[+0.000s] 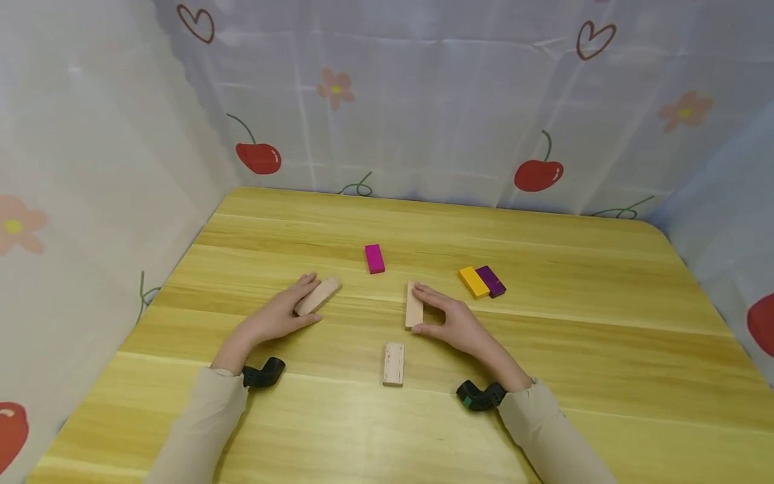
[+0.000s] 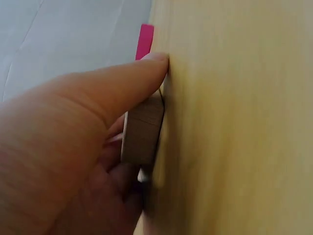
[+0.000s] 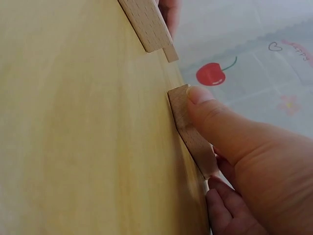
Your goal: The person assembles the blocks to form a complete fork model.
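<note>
My left hand (image 1: 281,314) lies around a plain wooden block (image 1: 319,296) set at a slant on the left. Its fingers stretch along the far side, touching it; the thumb reaches past the near side, apart from it in the head view. On the right, my right hand (image 1: 450,324) pinches another wooden block (image 1: 414,306) lengthwise, thumb at the near end and fingertips at the far end. In the right wrist view, the thumb (image 3: 220,117) presses that block's end. A third wooden block (image 1: 394,365) lies between the hands, nearer to me.
Beyond the hands lies a magenta block (image 1: 375,259). A yellow block (image 1: 474,282) and a purple block (image 1: 491,281) lie against each other at the right. Printed curtains (image 1: 411,101) surround the wooden table (image 1: 574,376) at the back and sides.
</note>
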Demonstrator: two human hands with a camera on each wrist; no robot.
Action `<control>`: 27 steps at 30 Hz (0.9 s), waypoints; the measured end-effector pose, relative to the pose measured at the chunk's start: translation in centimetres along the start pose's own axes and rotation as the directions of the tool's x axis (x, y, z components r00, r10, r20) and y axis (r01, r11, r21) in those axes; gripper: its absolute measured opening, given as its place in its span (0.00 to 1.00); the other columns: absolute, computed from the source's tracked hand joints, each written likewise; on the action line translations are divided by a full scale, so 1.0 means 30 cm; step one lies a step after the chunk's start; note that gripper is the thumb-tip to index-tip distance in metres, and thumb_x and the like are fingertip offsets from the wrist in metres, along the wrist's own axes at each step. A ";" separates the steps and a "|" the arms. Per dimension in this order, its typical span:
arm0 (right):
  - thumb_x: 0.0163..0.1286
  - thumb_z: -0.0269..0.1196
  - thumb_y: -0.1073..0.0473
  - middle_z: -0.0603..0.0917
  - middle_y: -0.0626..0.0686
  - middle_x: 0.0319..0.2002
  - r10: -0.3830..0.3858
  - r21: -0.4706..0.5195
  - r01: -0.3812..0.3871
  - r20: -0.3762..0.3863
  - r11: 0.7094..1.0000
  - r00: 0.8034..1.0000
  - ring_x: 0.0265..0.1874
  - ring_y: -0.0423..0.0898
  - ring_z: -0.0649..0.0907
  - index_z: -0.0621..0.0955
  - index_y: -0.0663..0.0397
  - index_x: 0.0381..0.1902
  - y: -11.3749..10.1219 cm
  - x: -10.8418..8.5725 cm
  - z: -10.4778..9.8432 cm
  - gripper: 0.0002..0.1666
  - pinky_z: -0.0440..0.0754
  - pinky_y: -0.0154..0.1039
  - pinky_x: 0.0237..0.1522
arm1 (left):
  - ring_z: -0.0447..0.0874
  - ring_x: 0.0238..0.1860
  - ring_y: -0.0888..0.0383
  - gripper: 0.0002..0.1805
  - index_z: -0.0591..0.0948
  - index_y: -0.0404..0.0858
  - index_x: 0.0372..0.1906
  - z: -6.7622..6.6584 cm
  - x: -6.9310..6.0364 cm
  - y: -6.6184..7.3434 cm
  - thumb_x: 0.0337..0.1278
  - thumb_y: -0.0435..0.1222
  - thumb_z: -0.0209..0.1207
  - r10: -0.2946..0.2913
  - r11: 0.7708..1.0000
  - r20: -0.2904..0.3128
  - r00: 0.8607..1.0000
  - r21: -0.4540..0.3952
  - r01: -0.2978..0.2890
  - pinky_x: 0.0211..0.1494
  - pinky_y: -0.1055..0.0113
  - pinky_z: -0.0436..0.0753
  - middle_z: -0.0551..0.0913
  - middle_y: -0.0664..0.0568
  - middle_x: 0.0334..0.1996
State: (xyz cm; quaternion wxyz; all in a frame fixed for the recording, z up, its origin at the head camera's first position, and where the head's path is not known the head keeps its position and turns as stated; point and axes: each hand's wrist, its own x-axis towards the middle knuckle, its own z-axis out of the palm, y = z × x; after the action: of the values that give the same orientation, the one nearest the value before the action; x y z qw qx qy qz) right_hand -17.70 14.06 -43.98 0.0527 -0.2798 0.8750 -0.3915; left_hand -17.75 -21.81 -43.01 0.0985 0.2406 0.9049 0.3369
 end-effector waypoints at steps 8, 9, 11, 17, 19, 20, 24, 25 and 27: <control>0.58 0.69 0.51 0.62 0.49 0.68 0.004 -0.002 -0.004 -0.005 1.000 1.000 0.67 0.47 0.60 0.67 0.54 0.67 0.003 -0.005 0.002 0.41 0.56 0.46 0.64 | 0.61 0.65 0.44 0.25 0.77 0.32 0.56 -0.041 -0.021 -0.060 0.52 0.37 0.67 0.014 0.997 -0.137 0.991 -0.073 -0.024 0.63 0.50 0.62 0.68 0.42 0.64; 0.58 0.69 0.51 0.62 0.49 0.68 0.003 0.001 -0.003 -0.006 1.000 1.000 0.67 0.47 0.60 0.67 0.54 0.67 0.003 -0.004 0.002 0.41 0.56 0.46 0.64 | 0.62 0.64 0.44 0.24 0.78 0.32 0.55 -0.044 -0.023 -0.063 0.52 0.36 0.67 0.005 0.997 -0.154 0.988 -0.078 -0.017 0.63 0.50 0.62 0.69 0.42 0.62; 0.58 0.69 0.51 0.62 0.49 0.68 0.000 0.004 0.000 -0.006 1.000 1.000 0.67 0.47 0.60 0.68 0.54 0.67 0.002 -0.003 0.002 0.41 0.56 0.46 0.64 | 0.64 0.64 0.45 0.22 0.79 0.32 0.53 -0.046 -0.026 -0.068 0.52 0.35 0.67 -0.007 0.996 -0.179 0.984 -0.084 -0.008 0.63 0.50 0.62 0.71 0.43 0.61; 0.58 0.69 0.51 0.63 0.51 0.68 -0.022 0.003 0.022 -0.018 1.000 1.000 0.66 0.49 0.61 0.68 0.56 0.67 0.001 0.000 0.003 0.41 0.57 0.47 0.64 | 0.68 0.60 0.45 0.22 0.79 0.33 0.54 -0.044 -0.024 -0.074 0.53 0.35 0.66 -0.021 0.998 -0.234 0.972 -0.068 0.005 0.61 0.51 0.65 0.75 0.42 0.57; 0.58 0.69 0.52 0.63 0.51 0.67 -0.034 0.002 0.034 -0.020 0.999 0.999 0.66 0.49 0.62 0.68 0.57 0.67 0.001 0.001 0.004 0.41 0.58 0.48 0.64 | 0.72 0.57 0.44 0.22 0.80 0.33 0.53 -0.043 -0.019 -0.067 0.53 0.37 0.66 -0.043 0.997 -0.256 0.966 -0.072 0.026 0.59 0.51 0.68 0.77 0.41 0.54; 0.58 0.69 0.51 0.63 0.51 0.68 -0.032 0.002 0.032 -0.017 0.999 0.999 0.66 0.48 0.61 0.68 0.56 0.67 0.002 0.001 0.004 0.41 0.57 0.47 0.64 | 0.73 0.55 0.45 0.22 0.80 0.34 0.53 -0.042 -0.015 -0.061 0.53 0.38 0.66 -0.057 0.996 -0.262 0.964 -0.076 0.038 0.57 0.50 0.69 0.79 0.42 0.52; 0.58 0.68 0.51 0.62 0.48 0.68 -0.014 0.005 0.014 -0.004 1.000 1.000 0.67 0.46 0.60 0.67 0.55 0.67 0.000 -0.001 0.002 0.41 0.56 0.45 0.64 | 0.77 0.50 0.50 0.22 0.82 0.37 0.52 -0.032 0.023 -0.026 0.53 0.43 0.66 -0.106 0.990 -0.245 0.964 -0.117 0.079 0.53 0.53 0.73 0.81 0.45 0.47; 0.58 0.68 0.51 0.62 0.48 0.68 -0.007 0.008 0.007 -0.003 1.000 1.000 0.67 0.45 0.60 0.67 0.54 0.67 -0.001 -0.002 0.002 0.41 0.56 0.44 0.65 | 0.78 0.49 0.51 0.22 0.82 0.37 0.52 -0.028 0.038 -0.015 0.53 0.44 0.66 -0.109 0.988 -0.234 0.966 -0.135 0.078 0.52 0.54 0.74 0.82 0.46 0.47; 0.58 0.68 0.51 0.62 0.48 0.68 -0.007 0.010 0.007 -0.002 1.000 1.000 0.67 0.45 0.60 0.68 0.54 0.67 -0.003 -0.002 0.001 0.41 0.56 0.44 0.65 | 0.78 0.49 0.52 0.23 0.82 0.37 0.52 -0.017 0.071 0.006 0.52 0.44 0.66 -0.106 0.981 -0.212 0.971 -0.181 0.067 0.51 0.57 0.75 0.81 0.46 0.47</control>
State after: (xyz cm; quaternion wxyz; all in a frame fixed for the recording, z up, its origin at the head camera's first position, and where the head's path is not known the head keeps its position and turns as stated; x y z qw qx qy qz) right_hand -17.59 14.03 -43.94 0.0518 -0.2822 0.8720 -0.3965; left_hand -19.70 -20.89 -42.54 0.0325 0.1524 0.8874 0.4340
